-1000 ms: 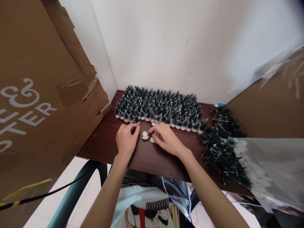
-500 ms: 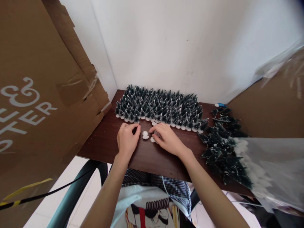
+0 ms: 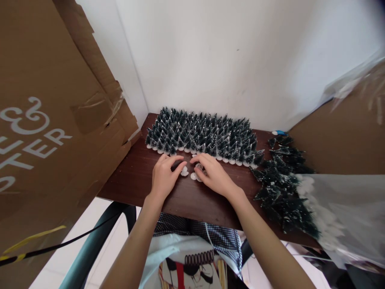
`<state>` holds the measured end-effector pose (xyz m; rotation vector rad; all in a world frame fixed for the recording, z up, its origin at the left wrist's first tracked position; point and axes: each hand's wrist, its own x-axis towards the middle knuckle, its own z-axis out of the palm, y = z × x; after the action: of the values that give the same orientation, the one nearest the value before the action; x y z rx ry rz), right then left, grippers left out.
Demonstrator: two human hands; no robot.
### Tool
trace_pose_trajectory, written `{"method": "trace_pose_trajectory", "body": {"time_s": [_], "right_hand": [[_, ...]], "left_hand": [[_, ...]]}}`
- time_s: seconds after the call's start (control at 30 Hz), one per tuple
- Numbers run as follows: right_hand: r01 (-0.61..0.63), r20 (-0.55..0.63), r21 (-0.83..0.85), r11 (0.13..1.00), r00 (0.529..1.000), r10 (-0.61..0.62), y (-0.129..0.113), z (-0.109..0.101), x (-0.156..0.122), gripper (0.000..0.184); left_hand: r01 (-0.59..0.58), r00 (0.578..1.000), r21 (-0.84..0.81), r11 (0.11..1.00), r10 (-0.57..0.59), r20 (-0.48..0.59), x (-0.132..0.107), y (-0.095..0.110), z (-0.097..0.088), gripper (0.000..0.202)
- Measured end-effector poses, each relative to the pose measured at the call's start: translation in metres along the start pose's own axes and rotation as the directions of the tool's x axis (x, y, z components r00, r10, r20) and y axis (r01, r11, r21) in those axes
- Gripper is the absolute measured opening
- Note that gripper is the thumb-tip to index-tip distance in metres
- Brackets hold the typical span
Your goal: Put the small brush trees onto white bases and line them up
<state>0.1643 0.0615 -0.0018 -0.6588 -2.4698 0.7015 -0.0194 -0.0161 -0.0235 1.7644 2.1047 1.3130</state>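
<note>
My left hand (image 3: 165, 175) hovers over the table with thumb and forefinger apart and nothing visible between them. Just right of its fingertips lie a few small white round pieces (image 3: 184, 173). My right hand (image 3: 214, 175) curves over more white round pieces (image 3: 194, 176), partly hiding them; its thumb and forefinger are spread too. Behind both hands, miniature snow-tipped fir trees (image 3: 204, 130) stand upright in tight rows on white round bases.
A heap of loose miniature firs (image 3: 281, 188) lies at the right, beside a whitish plastic bag (image 3: 345, 208). Large cardboard boxes flank the brown table (image 3: 195, 206), one at the left (image 3: 54, 72). A small blue item (image 3: 280, 133) sits near the wall.
My left hand has moved right from the front row of trees toward the white pieces, its pinch now opened. The right hand's thumb and forefinger have shifted slightly.
</note>
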Motion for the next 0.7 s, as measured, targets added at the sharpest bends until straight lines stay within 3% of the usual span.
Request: {"method": "trace_pose_trajectory", "body": {"time_s": [0.2, 0.7], "right_hand": [[0.036, -0.035, 0.021, 0.999, 0.999, -0.035, 0.0017, 0.0013, -0.0012, 0.027], [0.039, 0.032, 0.023, 0.999, 0.999, -0.04, 0.0039, 0.0042, -0.0007, 0.032]], "left_hand": [[-0.004, 1.0, -0.018, 1.0, 0.004, 0.03, -0.0007, 0.0005, 0.0004, 0.017], [0.032, 0.996, -0.044, 0.999, -0.028, 0.081, -0.0006, -0.0017, 0.0014, 0.019]]}}
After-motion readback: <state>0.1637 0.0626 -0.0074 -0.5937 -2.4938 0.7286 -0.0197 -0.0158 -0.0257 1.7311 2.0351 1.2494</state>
